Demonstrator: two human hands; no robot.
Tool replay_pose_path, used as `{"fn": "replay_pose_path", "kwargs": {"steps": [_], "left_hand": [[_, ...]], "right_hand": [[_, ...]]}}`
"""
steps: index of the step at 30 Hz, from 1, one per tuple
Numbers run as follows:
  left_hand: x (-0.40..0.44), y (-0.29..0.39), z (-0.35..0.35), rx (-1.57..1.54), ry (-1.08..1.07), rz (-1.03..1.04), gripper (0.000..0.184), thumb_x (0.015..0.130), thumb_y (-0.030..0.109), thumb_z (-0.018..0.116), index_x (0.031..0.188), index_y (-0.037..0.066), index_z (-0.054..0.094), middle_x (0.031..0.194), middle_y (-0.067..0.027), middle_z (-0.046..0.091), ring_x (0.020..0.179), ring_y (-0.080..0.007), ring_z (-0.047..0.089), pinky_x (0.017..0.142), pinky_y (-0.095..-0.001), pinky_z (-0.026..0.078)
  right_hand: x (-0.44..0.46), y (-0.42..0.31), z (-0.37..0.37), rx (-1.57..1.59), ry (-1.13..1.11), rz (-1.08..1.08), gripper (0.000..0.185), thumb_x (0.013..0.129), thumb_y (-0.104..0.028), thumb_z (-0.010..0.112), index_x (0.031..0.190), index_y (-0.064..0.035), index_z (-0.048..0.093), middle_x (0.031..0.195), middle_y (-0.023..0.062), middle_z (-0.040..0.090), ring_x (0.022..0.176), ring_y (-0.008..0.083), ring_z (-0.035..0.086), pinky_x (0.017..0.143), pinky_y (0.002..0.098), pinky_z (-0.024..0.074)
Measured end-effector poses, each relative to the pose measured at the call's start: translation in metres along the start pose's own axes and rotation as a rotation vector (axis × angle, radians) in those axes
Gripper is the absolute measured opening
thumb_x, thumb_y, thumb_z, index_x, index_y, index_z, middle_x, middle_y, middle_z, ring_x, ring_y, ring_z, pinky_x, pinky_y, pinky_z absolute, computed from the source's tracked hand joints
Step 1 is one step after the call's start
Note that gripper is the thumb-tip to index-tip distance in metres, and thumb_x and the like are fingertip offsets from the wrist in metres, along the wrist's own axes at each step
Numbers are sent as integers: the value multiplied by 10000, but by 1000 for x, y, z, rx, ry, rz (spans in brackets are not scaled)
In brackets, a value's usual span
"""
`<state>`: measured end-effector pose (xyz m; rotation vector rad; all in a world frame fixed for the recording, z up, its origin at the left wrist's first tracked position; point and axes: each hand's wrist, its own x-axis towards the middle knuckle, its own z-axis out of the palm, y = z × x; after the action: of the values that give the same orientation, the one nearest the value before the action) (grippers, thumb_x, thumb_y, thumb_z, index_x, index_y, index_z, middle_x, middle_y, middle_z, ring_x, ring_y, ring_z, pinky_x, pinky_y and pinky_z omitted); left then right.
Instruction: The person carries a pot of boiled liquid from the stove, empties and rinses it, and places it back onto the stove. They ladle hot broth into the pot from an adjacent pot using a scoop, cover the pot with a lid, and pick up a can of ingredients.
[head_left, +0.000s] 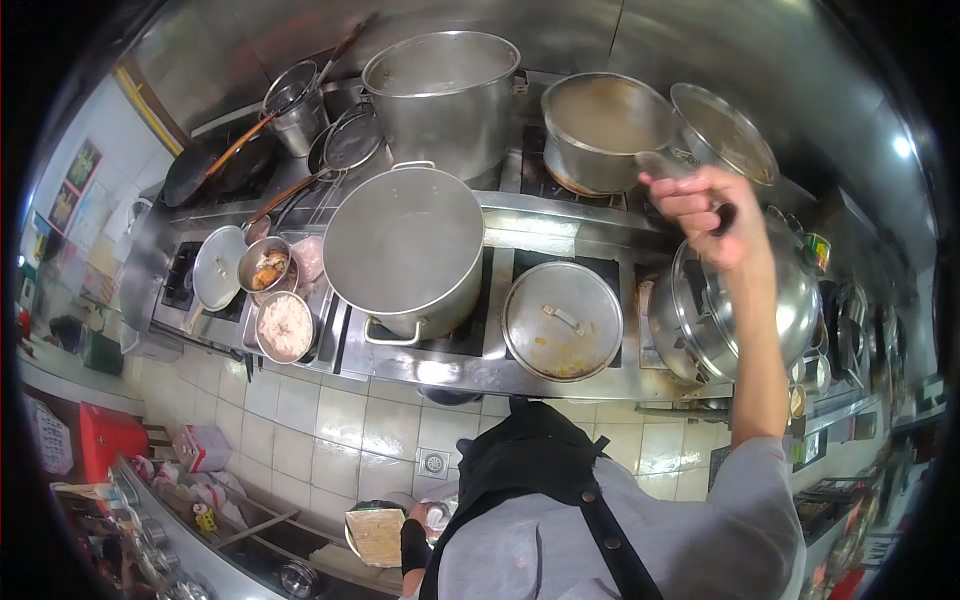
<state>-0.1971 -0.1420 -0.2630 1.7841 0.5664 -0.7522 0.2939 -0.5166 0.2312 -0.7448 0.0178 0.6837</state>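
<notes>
Fingers (685,205) of the right hand (718,195) curl tight round a blurred handle (658,164), perhaps a ladle's, pot (588,165) just left of them; it looks stiff, lightish, best gripped mid-length. Left hand's (416,516) grip? Can't tell!

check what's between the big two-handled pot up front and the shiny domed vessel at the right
The head view shows a round metal lid between them, its handle facing up.

Blurred dark-ended utensil (657,164), tilted near uncovered metal pot (582,172), cloudy brownish liquid (596,116) inside
</notes>
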Motion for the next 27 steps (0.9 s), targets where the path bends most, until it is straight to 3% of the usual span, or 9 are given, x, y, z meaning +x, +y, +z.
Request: {"fn": "replay_pose_path", "kwargs": {"steps": [3, 8, 9, 11, 14, 21, 25, 26, 27], "left_hand": [[-8, -11, 6, 52, 30, 82, 329, 768, 225, 610, 1071, 100, 650, 984, -156, 668, 944, -276, 629, 846, -362, 472], [29, -146, 49, 158, 74, 233, 392, 713, 84, 652, 1105, 101, 660, 1062, -151, 667, 1027, -281, 623, 900, -347, 474], [45, -183, 63, 128, 66, 217, 379, 724, 94, 641, 1102, 102, 663, 1077, -153, 663, 1044, -284, 617, 911, -348, 469], [51, -195, 78, 38, 55, 221, 355, 747, 115, 617, 1098, 104, 670, 1107, -157, 657, 1079, -290, 607, 931, -351, 460], [43, -203, 92, 91, 65, 112, 355, 750, 115, 611, 1099, 103, 670, 1106, -158, 657, 1079, -290, 607, 932, -351, 459], [38, -190, 92, 99, 42, 64, 353, 756, 115, 597, 1102, 101, 669, 1105, -159, 657, 1078, -290, 608, 934, -351, 458], [45, -179, 81, 128, 15, 74, 353, 760, 115, 589, 1104, 100, 669, 1105, -160, 657, 1078, -290, 608, 935, -350, 457], [47, -176, 77, 140, 6, 75, 353, 761, 115, 587, 1104, 99, 668, 1105, -161, 657, 1078, -290, 608, 935, -350, 457], [49, -171, 71, 150, -5, 76, 353, 762, 115, 585, 1104, 99, 668, 1104, -161, 657, 1078, -290, 608, 936, -350, 457]], "right_hand": [[20, 28, 14, -154, 16, 58, 430, 740, 36, 566, 1113, 160, 392, 788, 99, 517, 543, 81, 439, 388, 186, 342], [57, 70, 32, -500, 124, -62, 36, 688, 39, 591, 709, 57, 569, 605, 145, 547, 453, 184, 514, 372, 283, 394], [64, 75, 33, -527, 135, -29, 227, 673, 69, 580, 878, 73, 483, 859, 220, 554, 494, 150, 529, 326, 265, 391], [72, 92, 45, -601, 208, -144, 521, 671, 51, 596, 1147, 163, 415, 642, 147, 539, 451, 195, 517, 363, 332, 403], [93, 99, 44, -742, 169, -83, 759, 665, 66, 587, 1296, 210, 190, 647, 142, 521, 457, 197, 525, 353, 340, 399], [111, 121, 66, -1065, 142, -165, 730, 649, 61, 546, 1269, 289, 235, 614, 119, 507, 437, 199, 512, 356, 329, 422], [108, 127, 85, -1502, 148, -218, 589, 659, 18, 519, 1170, 279, 385, 678, 238, 592, 520, 284, 639, 420, 386, 498], [107, 130, 90, -1596, 168, -202, 510, 661, -8, 505, 1090, 260, 447, 745, 326, 601, 663, 379, 672, 559, 429, 539], [110, 136, 86, -1667, 149, -350, 480, 672, -22, 513, 1081, 224, 451, 695, 295, 590, 630, 373, 658, 557, 430, 529]]}}
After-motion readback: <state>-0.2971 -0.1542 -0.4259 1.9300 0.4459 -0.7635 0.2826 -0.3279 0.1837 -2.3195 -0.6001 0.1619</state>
